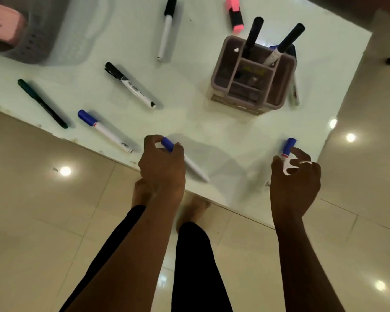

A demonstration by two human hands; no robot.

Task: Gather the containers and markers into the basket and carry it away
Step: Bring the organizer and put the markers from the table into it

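Note:
My left hand (161, 164) grips a blue-capped white marker (190, 164) near the table's front edge. My right hand (294, 176) holds another blue-capped marker (288, 148) upright. A grey divided holder (254, 74) stands at the right with two black-capped markers in it. Loose on the table lie a blue-capped marker (104, 130), a dark green pen (42, 103), a black-capped marker (130, 84), another black-capped marker (167, 27) and a pink highlighter (234, 13). The grey basket (38, 41) sits at the far left, with a pink container (3, 23) inside.
The pale glass table (189, 122) ends just in front of my hands, and its right edge runs past the holder. One more marker (294, 90) lies behind the holder's right side. Glossy tiled floor (43, 210), my legs and bare feet are below.

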